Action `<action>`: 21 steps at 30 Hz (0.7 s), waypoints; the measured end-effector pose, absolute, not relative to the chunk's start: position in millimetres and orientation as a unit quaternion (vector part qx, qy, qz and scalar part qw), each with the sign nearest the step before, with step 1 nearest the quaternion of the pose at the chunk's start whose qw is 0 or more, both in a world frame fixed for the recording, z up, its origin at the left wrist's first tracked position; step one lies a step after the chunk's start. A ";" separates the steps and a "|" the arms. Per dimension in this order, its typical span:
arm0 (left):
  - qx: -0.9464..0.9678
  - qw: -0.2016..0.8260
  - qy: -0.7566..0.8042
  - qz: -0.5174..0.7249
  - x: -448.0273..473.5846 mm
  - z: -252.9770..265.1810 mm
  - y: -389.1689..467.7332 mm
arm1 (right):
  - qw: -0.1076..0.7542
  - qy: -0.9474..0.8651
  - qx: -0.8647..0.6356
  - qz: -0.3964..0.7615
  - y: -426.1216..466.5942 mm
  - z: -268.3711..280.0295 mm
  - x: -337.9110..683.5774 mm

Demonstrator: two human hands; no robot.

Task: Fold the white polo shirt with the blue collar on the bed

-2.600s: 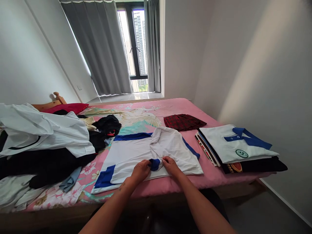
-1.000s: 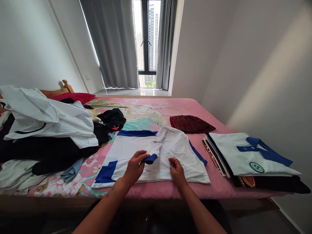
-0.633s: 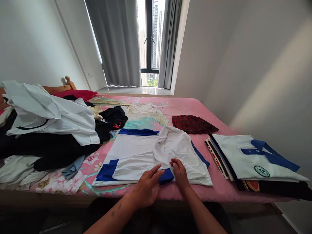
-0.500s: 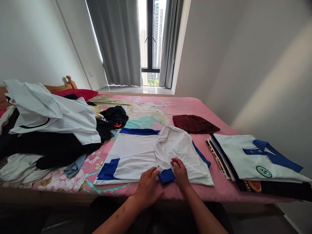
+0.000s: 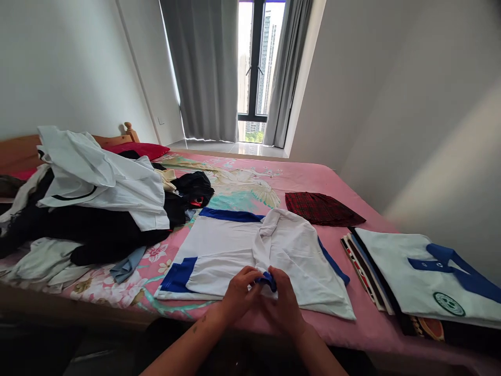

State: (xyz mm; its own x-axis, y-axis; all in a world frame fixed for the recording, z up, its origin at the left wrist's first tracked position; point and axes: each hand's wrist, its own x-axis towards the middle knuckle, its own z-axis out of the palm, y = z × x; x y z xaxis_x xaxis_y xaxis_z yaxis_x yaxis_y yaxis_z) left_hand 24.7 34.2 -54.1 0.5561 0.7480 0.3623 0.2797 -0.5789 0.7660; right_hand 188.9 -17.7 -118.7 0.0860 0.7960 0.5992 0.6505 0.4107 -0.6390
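Note:
A white shirt (image 5: 227, 237) with blue trim lies spread over the near edge of the bed, partly folded. One sleeve runs toward me and ends in a blue cuff (image 5: 268, 281). My left hand (image 5: 241, 289) grips the cuff's left side, thumb and fingers closed together. On its right side, my right hand (image 5: 285, 295) is closed on the same cuff, which is bunched and slightly raised between them. The other blue cuff (image 5: 178, 275) rests flat at the shirt's left end.
A heap of loose clothes, with a white garment (image 5: 129, 185) on top, covers the bed's left side. Beyond the shirt lies a folded red plaid garment (image 5: 323, 208). Folded clothes are stacked at right, topped by a white polo shirt (image 5: 407, 261). The pink bedsheet (image 5: 301, 175) is flowered.
Both hands have closed on the sleeve's cuff, which went from lying flat to bunched up. The view has shifted, so the bed appears slightly further right.

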 end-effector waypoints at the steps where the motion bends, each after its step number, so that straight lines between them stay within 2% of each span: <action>1: 0.829 0.325 0.303 0.340 21.4 -53.6 35.5 | 0.508 -0.660 -0.549 0.077 -14.8 -115.6 189.2; 8: 0.842 0.187 0.411 0.296 -30.7 -75.9 113.7 | 0.590 -0.525 -0.604 0.106 5.5 -92.4 230.0; 13: 0.829 0.112 0.495 0.234 -72.2 -89.6 206.7 | 0.569 -0.455 -0.657 0.193 22.0 -111.9 235.9; 21: 0.869 0.107 0.469 0.121 -70.9 -104.8 294.6 | 0.499 -0.386 -0.730 0.262 31.6 -153.5 231.3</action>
